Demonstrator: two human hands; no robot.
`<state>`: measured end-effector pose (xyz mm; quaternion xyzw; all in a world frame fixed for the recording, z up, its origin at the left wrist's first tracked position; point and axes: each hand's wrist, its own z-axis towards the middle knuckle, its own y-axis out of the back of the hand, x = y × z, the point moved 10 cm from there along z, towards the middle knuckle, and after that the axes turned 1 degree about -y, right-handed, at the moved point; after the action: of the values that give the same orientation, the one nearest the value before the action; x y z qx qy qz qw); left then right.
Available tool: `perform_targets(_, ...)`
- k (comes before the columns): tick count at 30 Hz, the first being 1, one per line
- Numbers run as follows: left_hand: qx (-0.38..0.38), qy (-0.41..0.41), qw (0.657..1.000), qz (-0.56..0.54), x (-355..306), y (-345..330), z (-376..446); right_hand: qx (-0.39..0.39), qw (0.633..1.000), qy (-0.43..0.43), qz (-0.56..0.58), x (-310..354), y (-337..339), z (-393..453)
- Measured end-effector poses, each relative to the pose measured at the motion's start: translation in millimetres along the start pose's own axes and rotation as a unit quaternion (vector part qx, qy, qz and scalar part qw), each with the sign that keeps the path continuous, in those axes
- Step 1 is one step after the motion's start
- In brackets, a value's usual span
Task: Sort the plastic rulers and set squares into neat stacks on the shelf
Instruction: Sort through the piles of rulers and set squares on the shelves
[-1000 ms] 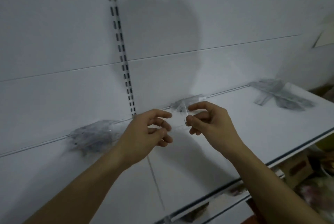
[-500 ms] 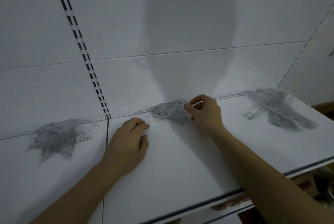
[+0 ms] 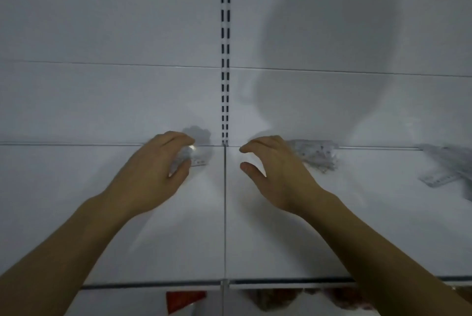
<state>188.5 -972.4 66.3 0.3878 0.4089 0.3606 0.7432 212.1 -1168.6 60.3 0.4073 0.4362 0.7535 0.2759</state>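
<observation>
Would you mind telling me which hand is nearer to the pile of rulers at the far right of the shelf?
Right. The right hand lies left of that ruler pile, beyond another pile; the left hand is farther left, past the shelf seam.

left hand (image 3: 150, 175) curled over clear rulers (image 3: 196, 156) at shelf (image 3: 178, 239) back, right hand (image 3: 278, 175) loosely curled, holding nothing, second pile (image 3: 316, 154) just behind it, third pile (image 3: 444, 167) far right

Left hand (image 3: 150, 172) shifted from bare shelf onto the clear pile (image 3: 194, 153) left of centre, fingers curled over it, perhaps gripping. Right hand (image 3: 278, 170) lifted off the middle pile (image 3: 315, 153), now spread open just beside it.
</observation>
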Motion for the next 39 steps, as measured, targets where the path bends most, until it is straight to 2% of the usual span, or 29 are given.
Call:
perform_targets(3,-0.030,0.070,0.997,0.032,61.7,44.6,-54.8,0.031,0.997,0.072,0.013,85.1,-36.7,11.5)
perform_targets(6,-0.025,0.135,0.988,0.066,120.6,80.2,-122.0,0.055,0.991,0.126,0.006,166.1,-70.2,17.4)
perform_targets(9,-0.018,0.174,0.981,0.083,174.2,125.3,-182.2,0.066,0.985,0.160,0.008,246.8,-95.2,21.5)
perform_targets(13,-0.052,0.229,0.968,0.087,237.0,191.7,-260.2,0.090,0.973,0.211,-0.002,351.2,-138.5,22.0)
perform_targets(19,-0.088,0.320,0.938,0.100,308.5,262.8,-396.3,0.143,0.940,0.311,0.009,500.2,-215.4,21.5)
perform_targets(25,-0.136,0.398,0.894,0.154,361.5,346.5,-492.4,0.165,0.898,0.408,0.016,634.9,-268.6,47.5)
perform_targets(28,-0.153,0.435,0.875,0.150,384.9,364.1,-525.8,0.187,0.876,0.444,0.013,687.5,-299.5,57.4)
perform_targets(31,-0.134,0.457,0.867,0.150,425.1,375.8,-544.4,0.198,0.863,0.465,0.008,727.7,-328.4,75.7)
perform_targets(39,-0.121,0.447,0.870,0.169,549.5,425.3,-534.4,0.236,0.863,0.446,0.000,786.0,-396.6,175.4)
